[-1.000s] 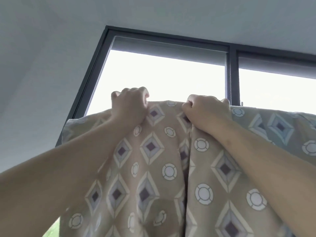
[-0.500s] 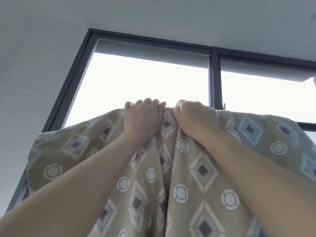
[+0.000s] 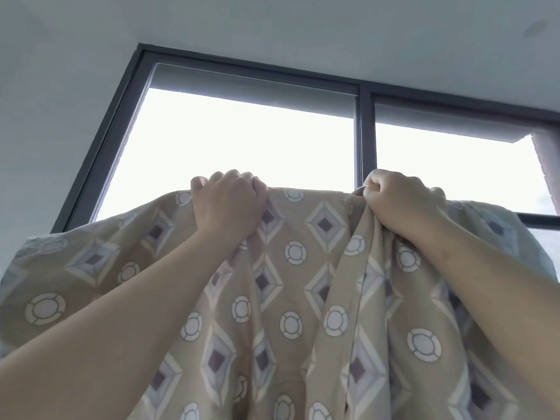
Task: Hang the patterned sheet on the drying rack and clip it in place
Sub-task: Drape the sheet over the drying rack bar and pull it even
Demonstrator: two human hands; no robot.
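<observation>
The patterned sheet (image 3: 291,286), beige with diamonds and white rings, hangs in folds in front of me and fills the lower view. Both arms reach up to its top edge. My left hand (image 3: 228,204) grips the top edge left of centre with curled fingers. Further right, my right hand (image 3: 400,201) grips a bunched fold of the same edge. The stretch of cloth between the hands is pulled fairly flat. The drying rack's bar is hidden under the cloth. No clip is in view.
A dark-framed window (image 3: 367,140) with bright glass stands behind the sheet, with a grey ceiling (image 3: 272,25) above it. A horizontal frame bar (image 3: 538,221) shows at the right, and a wall edge (image 3: 548,171) at the far right.
My hands were close together on the top edge; now they are spread apart, the right one moved rightward, and the cloth between them is stretched out.
</observation>
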